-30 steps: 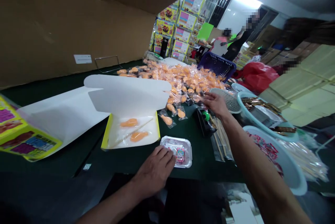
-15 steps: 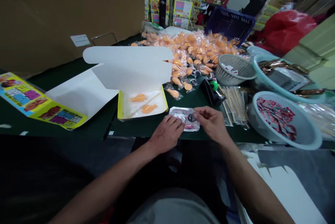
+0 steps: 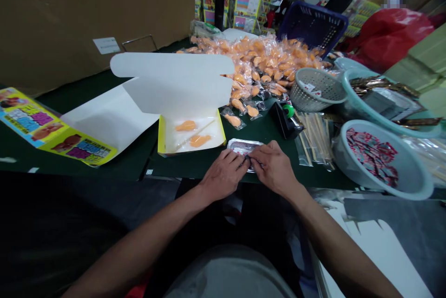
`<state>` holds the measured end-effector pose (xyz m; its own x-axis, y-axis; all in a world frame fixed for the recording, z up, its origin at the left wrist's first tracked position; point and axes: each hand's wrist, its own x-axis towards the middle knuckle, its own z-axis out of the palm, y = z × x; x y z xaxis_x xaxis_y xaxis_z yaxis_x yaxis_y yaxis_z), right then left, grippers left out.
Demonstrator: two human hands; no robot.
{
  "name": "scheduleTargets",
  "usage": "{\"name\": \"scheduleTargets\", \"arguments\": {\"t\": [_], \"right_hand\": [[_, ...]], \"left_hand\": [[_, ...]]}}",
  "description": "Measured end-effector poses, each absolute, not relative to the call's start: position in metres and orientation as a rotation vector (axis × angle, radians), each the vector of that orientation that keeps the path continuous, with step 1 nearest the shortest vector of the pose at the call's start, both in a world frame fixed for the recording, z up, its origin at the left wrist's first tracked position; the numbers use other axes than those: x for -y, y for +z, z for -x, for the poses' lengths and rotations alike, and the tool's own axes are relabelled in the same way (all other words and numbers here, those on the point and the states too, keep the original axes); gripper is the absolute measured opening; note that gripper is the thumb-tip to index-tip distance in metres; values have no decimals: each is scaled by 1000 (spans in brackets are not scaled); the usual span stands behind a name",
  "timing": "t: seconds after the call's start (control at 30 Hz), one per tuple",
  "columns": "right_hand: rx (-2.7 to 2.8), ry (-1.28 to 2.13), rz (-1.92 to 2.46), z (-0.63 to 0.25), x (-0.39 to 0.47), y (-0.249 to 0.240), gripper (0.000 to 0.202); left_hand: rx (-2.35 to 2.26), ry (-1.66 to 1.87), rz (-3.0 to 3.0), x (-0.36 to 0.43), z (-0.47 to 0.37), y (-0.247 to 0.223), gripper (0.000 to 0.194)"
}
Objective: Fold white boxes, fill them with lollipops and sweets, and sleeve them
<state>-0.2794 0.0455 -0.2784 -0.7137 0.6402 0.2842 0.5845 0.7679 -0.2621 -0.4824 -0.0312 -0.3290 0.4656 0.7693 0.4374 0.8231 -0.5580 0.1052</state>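
Note:
A small foil tray point(image 3: 240, 144) lies at the table's front edge, partly covered by both hands. My left hand point(image 3: 226, 172) is over its left side with the fingers bent and pressed together. My right hand point(image 3: 273, 166) meets it from the right, its fingertips pinched over the tray. Whatever lies between the fingertips is too small and hidden to name. Just left of the tray stands an open yellow and white box point(image 3: 161, 137), holding two orange drumstick-shaped pieces point(image 3: 200, 141) and a thin stick point(image 3: 195, 134).
Behind lies a heap of wrapped orange pieces point(image 3: 258, 58). To the right are a tape dispenser point(image 3: 283, 121), bagged sticks point(image 3: 315, 137), a grey basket point(image 3: 303, 98) and a bowl of small packets point(image 3: 414, 184). A printed box sleeve point(image 3: 59, 130) lies left. People stand at the back right.
My right hand has moved left over the tray, and its fingertips now meet those of my left hand. The dark round piece it held is no longer clearly visible. The view has shifted slightly.

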Motion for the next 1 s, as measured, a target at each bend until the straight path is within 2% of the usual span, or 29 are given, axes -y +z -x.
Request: {"name": "scheduleTargets", "arguments": {"t": [0.13, 0.3, 0.43, 0.67, 1.0], "right_hand": [[2754, 121, 946, 281, -47, -269, 12], [2752, 158, 897, 277, -52, -269, 13], [2382, 301, 920, 258, -53, -280, 18], [1813, 316, 1212, 221, -37, -324, 13], [1830, 313, 1195, 228, -42, -330, 16]], "left_hand": [[1402, -691, 2562, 32, 482, -329, 36], [1408, -670, 2562, 33, 482, -332, 41], [1418, -696, 2543, 34, 483, -332, 41], [1441, -763, 2470, 37, 483, -329, 45], [1447, -760, 2464, 35, 482, -328, 34]]}}
